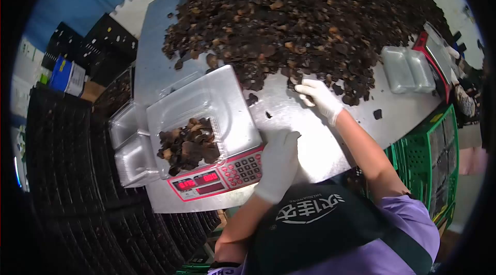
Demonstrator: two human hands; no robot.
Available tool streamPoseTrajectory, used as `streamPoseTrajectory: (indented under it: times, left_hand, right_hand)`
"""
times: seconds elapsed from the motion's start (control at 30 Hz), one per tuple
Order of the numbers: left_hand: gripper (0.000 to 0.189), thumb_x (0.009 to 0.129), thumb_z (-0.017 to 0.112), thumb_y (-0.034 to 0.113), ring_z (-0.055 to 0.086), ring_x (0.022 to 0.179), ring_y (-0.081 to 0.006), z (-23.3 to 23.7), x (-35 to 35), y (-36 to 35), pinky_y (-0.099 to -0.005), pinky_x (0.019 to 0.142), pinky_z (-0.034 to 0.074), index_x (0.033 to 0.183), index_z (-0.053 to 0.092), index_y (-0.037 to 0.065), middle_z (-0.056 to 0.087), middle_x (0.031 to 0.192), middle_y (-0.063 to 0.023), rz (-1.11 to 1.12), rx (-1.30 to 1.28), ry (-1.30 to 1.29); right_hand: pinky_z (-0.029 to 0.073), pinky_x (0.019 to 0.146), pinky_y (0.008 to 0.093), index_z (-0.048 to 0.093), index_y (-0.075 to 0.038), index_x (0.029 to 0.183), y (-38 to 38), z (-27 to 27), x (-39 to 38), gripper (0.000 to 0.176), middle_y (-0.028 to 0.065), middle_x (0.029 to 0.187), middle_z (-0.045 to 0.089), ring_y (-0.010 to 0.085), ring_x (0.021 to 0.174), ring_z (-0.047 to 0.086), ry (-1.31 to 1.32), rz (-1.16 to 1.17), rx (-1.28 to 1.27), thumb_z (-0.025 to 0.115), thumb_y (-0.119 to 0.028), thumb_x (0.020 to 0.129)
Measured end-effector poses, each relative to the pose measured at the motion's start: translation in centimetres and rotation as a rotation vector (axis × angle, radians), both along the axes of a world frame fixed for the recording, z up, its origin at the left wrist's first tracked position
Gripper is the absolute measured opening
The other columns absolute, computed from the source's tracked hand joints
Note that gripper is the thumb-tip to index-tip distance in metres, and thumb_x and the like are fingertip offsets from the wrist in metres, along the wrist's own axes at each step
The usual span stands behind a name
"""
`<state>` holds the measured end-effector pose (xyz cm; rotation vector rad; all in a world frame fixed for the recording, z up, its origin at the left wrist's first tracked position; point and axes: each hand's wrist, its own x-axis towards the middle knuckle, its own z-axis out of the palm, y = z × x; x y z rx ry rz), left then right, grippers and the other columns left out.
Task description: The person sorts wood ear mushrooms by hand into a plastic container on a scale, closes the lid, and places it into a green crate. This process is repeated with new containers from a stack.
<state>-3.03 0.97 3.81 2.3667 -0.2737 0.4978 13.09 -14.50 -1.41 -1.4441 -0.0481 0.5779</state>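
My right hand [318, 98], in a white glove, is at the near edge of a large pile of dark dried pieces [289, 21], its fingers closed on a dark piece [294, 80]. My left hand [279, 164], also gloved, rests beside the keypad of a red-and-white scale [240, 171]; its fingers point up and lie together, and what is under them, if anything, is hidden. On the scale's metal plate [232, 104] stands a clear plastic box [219, 135] holding dark pieces [188, 146]. Red digits glow on the scale's display.
Empty clear trays [135, 158] lie left of the scale; more trays [408, 71] are at the right beside another red scale [431, 52]. Green crates [429, 158] stand at the right, black crates [67, 171] at the left. Part of a person [470, 140] shows at the far right.
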Motion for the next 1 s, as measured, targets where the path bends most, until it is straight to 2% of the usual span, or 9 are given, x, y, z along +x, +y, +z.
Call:
streamPoseTrajectory:
  times: [0.17, 0.3, 0.57, 0.63, 0.7, 0.83, 0.9, 0.97, 1.0]
  left_hand:
    - [0.020, 0.082, 0.063, -0.009, 0.063, 0.090, -0.0245, 5.2, -3.9, 10.1, -0.0339, 0.081, 0.050, 0.100, 0.066, -0.001, 0.065, 0.097, -0.0121, 0.502, 0.044, -0.287]
    - [0.020, 0.085, 0.061, -0.009, 0.061, 0.094, -0.0203, 5.8, -5.3, 15.7, -0.0315, 0.086, 0.049, 0.104, 0.065, -0.001, 0.064, 0.102, -0.0108, 0.792, -0.061, -0.319]
    - [0.023, 0.084, 0.068, 0.004, 0.062, 0.103, -0.0294, 5.2, -4.8, 18.3, -0.0390, 0.094, 0.047, 0.107, 0.068, 0.002, 0.067, 0.104, -0.0134, 0.481, 0.248, -0.099]
    - [0.024, 0.085, 0.066, 0.002, 0.062, 0.106, -0.0286, 5.2, -5.4, 18.4, -0.0378, 0.097, 0.046, 0.109, 0.068, 0.002, 0.066, 0.109, -0.0139, 0.502, 0.225, -0.093]
    - [0.023, 0.087, 0.065, 0.001, 0.061, 0.108, -0.0266, 5.0, -6.1, 18.7, -0.0364, 0.099, 0.046, 0.109, 0.068, 0.001, 0.066, 0.112, -0.0138, 0.525, 0.006, -0.166]
    - [0.031, 0.092, 0.059, 0.000, 0.059, 0.112, -0.0240, 3.3, -7.2, 19.8, -0.0350, 0.102, 0.043, 0.123, 0.060, -0.001, 0.063, 0.119, -0.0115, 0.753, -0.131, -0.184]
    - [0.036, 0.094, 0.058, 0.006, 0.059, 0.112, -0.0289, 2.0, -7.5, 20.3, -0.0374, 0.100, 0.044, 0.129, 0.055, -0.002, 0.060, 0.124, -0.0172, 0.797, -0.096, -0.174]
    - [0.037, 0.098, 0.054, 0.009, 0.058, 0.114, -0.0247, 1.4, -7.5, 19.9, -0.0350, 0.101, 0.044, 0.132, 0.052, -0.004, 0.059, 0.125, -0.0180, 0.734, -0.751, -0.073]
    - [0.037, 0.100, 0.051, 0.011, 0.057, 0.115, -0.0206, 1.5, -7.6, 19.8, -0.0324, 0.100, 0.044, 0.135, 0.050, -0.005, 0.059, 0.126, -0.0177, 0.749, -0.663, -0.018]
  right_hand:
    - [0.031, 0.048, 0.0202, 0.059, -0.009, 0.076, 3.3, 6.3, -2.7, 0.021, -0.0062, 0.066, 0.050, 0.0016, 0.055, 0.042, -0.039, 0.164, -0.023, 0.065, -0.021, 0.092]
    - [0.035, 0.055, 0.0256, 0.052, -0.005, 0.074, 10.0, 11.3, -4.7, 0.028, -0.0019, 0.065, 0.044, 0.0077, 0.059, 0.038, -0.430, 0.424, -0.116, 0.070, -0.023, 0.085]
    - [0.049, 0.070, 0.0323, 0.067, -0.004, 0.104, 19.7, 10.1, -6.5, 0.033, 0.0104, 0.086, 0.065, 0.0232, 0.077, 0.064, -1.401, 0.561, -0.358, 0.073, -0.026, 0.079]
    - [0.051, 0.072, 0.0357, 0.066, -0.005, 0.107, 18.6, 10.9, -6.7, 0.035, 0.0129, 0.089, 0.065, 0.0268, 0.076, 0.064, -1.112, 0.547, -0.286, 0.071, -0.027, 0.080]
    - [0.049, 0.067, 0.0277, 0.068, -0.006, 0.102, 17.6, 11.4, -6.4, 0.028, 0.0020, 0.076, 0.061, 0.0125, 0.071, 0.059, -0.522, 0.426, -0.064, 0.068, -0.030, 0.087]
    - [0.047, 0.069, 0.0242, 0.066, -0.007, 0.106, 16.9, 12.2, -3.6, 0.027, -0.0030, 0.089, 0.061, 0.0073, 0.079, 0.058, 0.069, 0.192, 0.301, 0.061, -0.031, 0.094]
    - [0.047, 0.075, 0.0237, 0.064, -0.006, 0.111, 17.5, 11.9, -3.6, 0.030, -0.0009, 0.097, 0.061, 0.0072, 0.086, 0.057, 0.145, 0.203, 0.386, 0.060, -0.031, 0.095]
    - [0.047, 0.082, 0.0259, 0.063, -0.004, 0.114, 19.3, 12.4, -4.4, 0.031, 0.0014, 0.103, 0.061, 0.0101, 0.093, 0.057, 0.003, 0.265, 0.363, 0.060, -0.029, 0.095]
    - [0.046, 0.086, 0.0293, 0.063, -0.005, 0.115, 20.2, 12.6, -5.1, 0.030, 0.0040, 0.106, 0.061, 0.0149, 0.097, 0.058, -0.079, 0.309, 0.286, 0.059, -0.027, 0.095]
